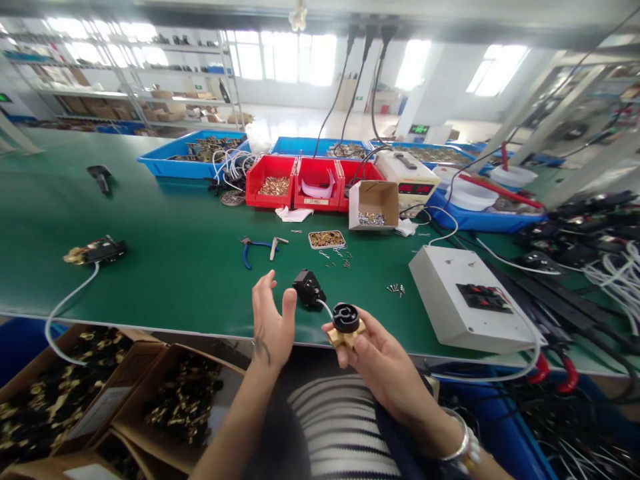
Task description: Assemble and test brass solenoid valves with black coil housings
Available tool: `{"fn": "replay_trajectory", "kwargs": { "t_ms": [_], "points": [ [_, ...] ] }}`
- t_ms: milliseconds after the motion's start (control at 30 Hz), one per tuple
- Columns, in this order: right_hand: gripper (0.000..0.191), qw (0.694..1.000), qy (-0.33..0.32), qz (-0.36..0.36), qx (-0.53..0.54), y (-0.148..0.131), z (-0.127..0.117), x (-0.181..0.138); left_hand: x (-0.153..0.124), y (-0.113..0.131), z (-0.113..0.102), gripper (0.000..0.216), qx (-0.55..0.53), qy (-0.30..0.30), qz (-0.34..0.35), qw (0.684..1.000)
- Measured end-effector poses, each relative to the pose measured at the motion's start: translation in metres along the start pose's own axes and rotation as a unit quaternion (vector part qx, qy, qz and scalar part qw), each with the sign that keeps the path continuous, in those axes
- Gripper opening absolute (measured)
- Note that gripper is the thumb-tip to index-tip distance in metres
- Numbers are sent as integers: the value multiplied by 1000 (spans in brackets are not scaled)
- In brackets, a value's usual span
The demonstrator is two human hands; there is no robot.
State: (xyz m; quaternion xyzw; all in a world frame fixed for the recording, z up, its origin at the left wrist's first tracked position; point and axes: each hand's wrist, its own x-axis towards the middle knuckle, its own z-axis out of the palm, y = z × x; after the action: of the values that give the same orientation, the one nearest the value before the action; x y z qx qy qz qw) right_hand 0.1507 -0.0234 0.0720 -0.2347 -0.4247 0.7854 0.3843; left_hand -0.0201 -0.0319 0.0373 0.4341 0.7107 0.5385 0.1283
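Observation:
My right hand (381, 353) is closed around a brass fitting with a round black cap (345, 320), held just in front of the green table's near edge. A thin white wire runs from that part to a small black connector block (308, 288) lying on the table. My left hand (271, 319) hovers beside the block with fingers spread apart and nothing in it.
A white tester box (465, 300) with red and black leads sits at the right. Blue-handled pliers (250, 248), a tray of brass parts (327, 239) and loose screws (395, 289) lie mid-table. Red bins (295, 180) and blue trays (193, 155) stand behind. Cardboard boxes of parts (115, 393) sit lower left.

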Motion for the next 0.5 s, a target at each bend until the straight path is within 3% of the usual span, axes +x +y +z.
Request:
{"fn": "replay_trajectory", "kwargs": {
  "t_ms": [100, 233, 367, 500],
  "points": [
    [37, 1000, -12, -17, 17, -4, -7, -11, 20, -17, 14, 71, 55, -43, -21, 997],
    [40, 998, -47, -24, 21, -10, -5, -21, 23, -15, 32, 47, 44, -83, -13, 996],
    [48, 999, -54, -2, 7, -15, -4, -25, 14, -5, 37, 61, -45, -125, -6, 991],
    [45, 998, 16, 1, -60, -12, -7, -27, 6, 8, 33, 62, -168, -164, -28, 972]
  ]
}}
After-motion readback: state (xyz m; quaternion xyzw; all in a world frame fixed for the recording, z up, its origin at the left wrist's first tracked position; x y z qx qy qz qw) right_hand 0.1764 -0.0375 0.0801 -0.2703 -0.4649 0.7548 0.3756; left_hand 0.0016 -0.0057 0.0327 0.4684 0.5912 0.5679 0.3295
